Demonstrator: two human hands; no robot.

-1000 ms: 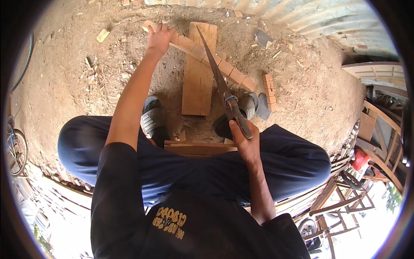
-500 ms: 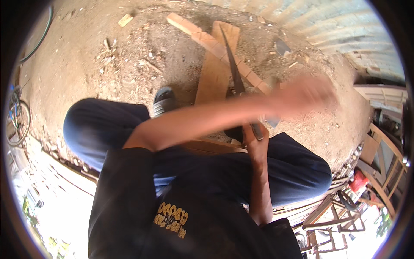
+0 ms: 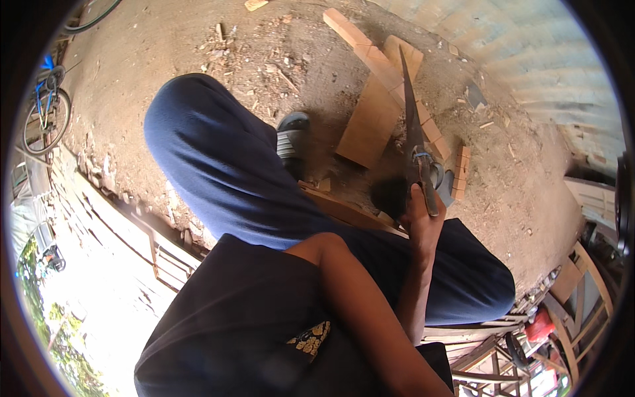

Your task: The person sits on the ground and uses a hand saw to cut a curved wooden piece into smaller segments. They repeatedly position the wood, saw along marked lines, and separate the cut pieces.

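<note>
My right hand is closed around the handle of a handsaw. The saw's dark, tapering blade points away from me, and something blue is wrapped near the handle. Beyond the blade, a long narrow wooden strip with lines across it lies over a flat wooden plank on the ground. A short row of small wooden blocks rests next to my right sandal. My left arm bends across my torso toward the lower edge, and its hand is out of the picture.
My left foot wears a grey sandal. Wood scraps litter the dirt floor. A corrugated metal wall rises at the far right. A blue bicycle stands at the left, wooden frames at the right.
My left arm, blurred and stretched across to the right before, has swung back against my body, taking its hand out of view. The right hand keeps the saw. The whole view has shifted.
</note>
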